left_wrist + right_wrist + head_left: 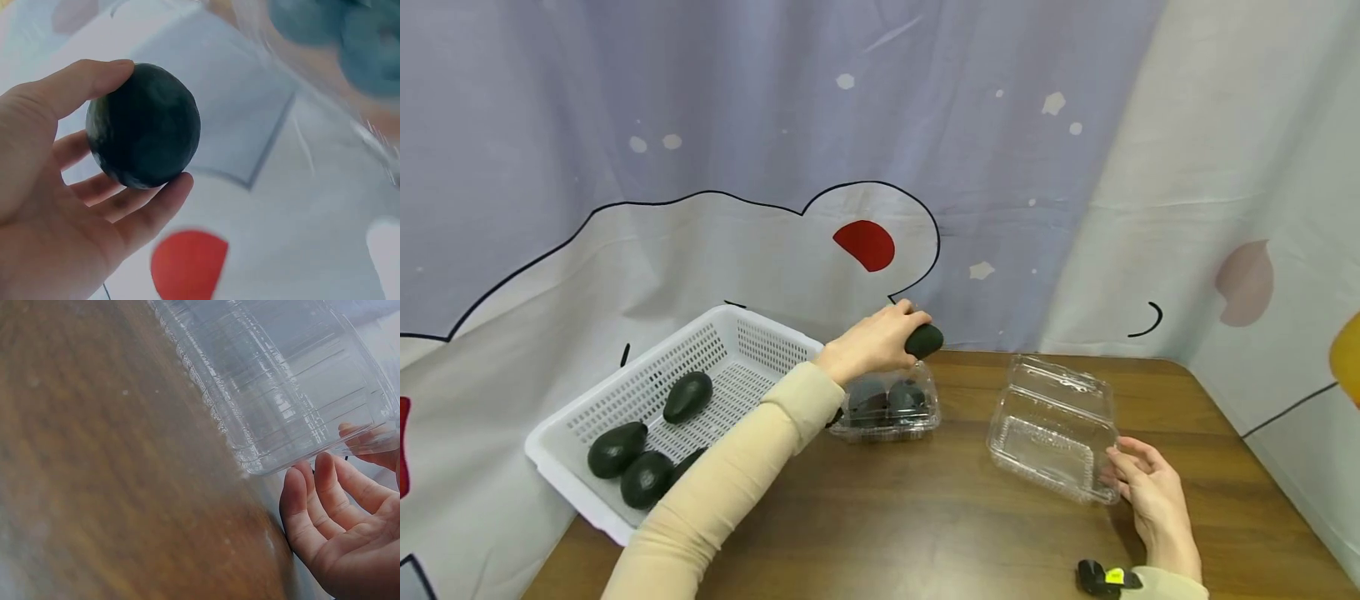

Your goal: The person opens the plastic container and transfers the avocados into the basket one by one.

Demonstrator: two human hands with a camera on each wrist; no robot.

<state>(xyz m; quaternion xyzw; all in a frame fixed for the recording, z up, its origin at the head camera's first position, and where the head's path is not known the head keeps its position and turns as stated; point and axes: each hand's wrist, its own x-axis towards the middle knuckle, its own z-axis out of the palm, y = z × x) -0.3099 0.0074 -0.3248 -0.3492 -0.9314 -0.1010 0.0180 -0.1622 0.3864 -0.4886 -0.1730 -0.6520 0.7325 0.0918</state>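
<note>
An avocado [926, 341] is in the grip of my left hand [878, 335], raised over a clear plastic clamshell box. In the left wrist view, thumb and fingers curl round the dark green avocado [147, 125]. That clamshell box [925, 421] at the table's back holds several avocados [906, 398], partly hidden by the left arm. To the right, a second clear clamshell box [1045, 446] stands with its lid tipped back and no fruit in it. My right hand [1153, 496] pinches its near right corner, thumb on one side of the wall and fingers on the other.
On the left, a white plastic basket [561, 467] with slotted walls contains several avocados [617, 450], some behind the left sleeve. A patterned curtain [1000, 167] hangs along the back edge of the wooden table [940, 517]. The right wrist bears a black strap [1097, 579].
</note>
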